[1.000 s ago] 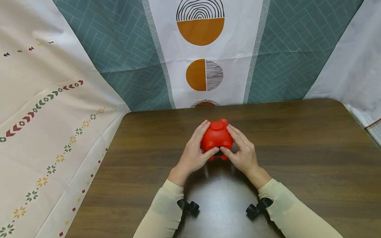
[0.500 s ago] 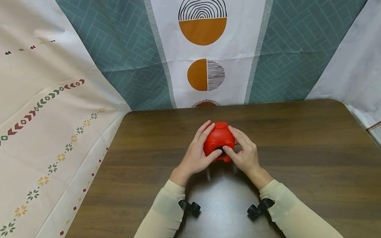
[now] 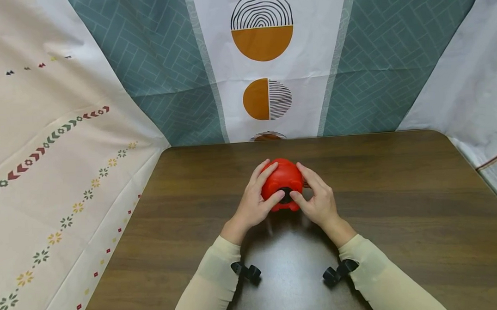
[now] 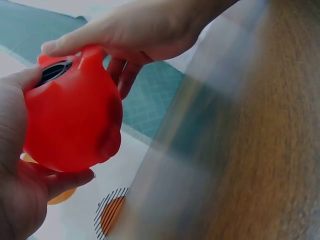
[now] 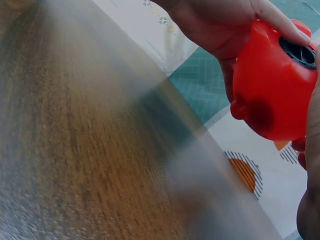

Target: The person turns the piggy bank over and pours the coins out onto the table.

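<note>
Between both hands, raised off the table, is a glossy red piggy bank (image 3: 282,176) with short stubby feet. A round black plug (image 3: 285,195) in its underside faces back toward the person. My left hand (image 3: 252,203) grips the left side, fingers curled round the body and thumb at the plug's edge. On the other side my right hand (image 3: 320,205) holds it the same way, its thumb near the plug too. The left wrist view shows slits across the black plug (image 4: 53,73). In the right wrist view a rounded knob (image 5: 239,110) sticks out of the red body (image 5: 272,90).
A brown wood-grain table (image 3: 194,250) spreads below the hands, with a glare patch in front. Patterned cloths hang behind it: a teal and white one (image 3: 169,61) at the back, a cream one (image 3: 65,158) at left, a white one (image 3: 457,72) at right.
The piggy bank has tipped in the hands, so the black plug shows more and the knobs at its far top have turned out of sight. Both hands keep their hold.
</note>
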Available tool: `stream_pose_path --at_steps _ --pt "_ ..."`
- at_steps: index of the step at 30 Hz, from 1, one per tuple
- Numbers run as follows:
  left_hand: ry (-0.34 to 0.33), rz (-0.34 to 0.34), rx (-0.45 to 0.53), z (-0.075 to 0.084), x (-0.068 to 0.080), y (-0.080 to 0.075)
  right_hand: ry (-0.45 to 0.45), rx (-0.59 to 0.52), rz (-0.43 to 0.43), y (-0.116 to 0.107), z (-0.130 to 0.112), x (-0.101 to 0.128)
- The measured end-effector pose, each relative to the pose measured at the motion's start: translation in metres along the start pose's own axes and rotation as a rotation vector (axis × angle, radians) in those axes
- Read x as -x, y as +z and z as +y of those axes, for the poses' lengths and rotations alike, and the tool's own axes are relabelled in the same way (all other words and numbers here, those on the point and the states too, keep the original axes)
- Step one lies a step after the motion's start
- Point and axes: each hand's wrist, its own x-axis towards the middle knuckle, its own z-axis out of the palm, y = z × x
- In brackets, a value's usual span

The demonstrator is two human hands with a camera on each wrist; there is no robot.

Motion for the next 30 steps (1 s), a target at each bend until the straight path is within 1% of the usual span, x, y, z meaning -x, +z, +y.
stream_pose_path --at_steps 6,11,16,20,27,30 --pt "-0.048 0.035 0.083 -0.001 -0.001 -0.004 -0.043 0.010 -0.060 0.000 -0.004 -0.001" --pt "-0.066 0.042 0.092 0.001 -0.001 -0.006 -0.045 0.029 -0.114 -0.001 -0.007 -0.003" --pt "-0.071 0.048 0.089 0.001 0.001 -0.006 -0.077 0.072 -0.152 -0.002 -0.008 -0.001" --pt "-0.071 0.036 0.096 0.000 0.001 -0.004 -0.095 0.084 -0.155 -0.002 -0.007 0.002" --pt "-0.030 0.019 0.134 0.000 0.000 -0.004 -0.147 0.121 -0.119 0.000 0.000 0.002" --pt "-0.022 -0.018 0.117 0.003 -0.002 -0.005 -0.158 0.135 -0.106 0.000 0.002 0.002"
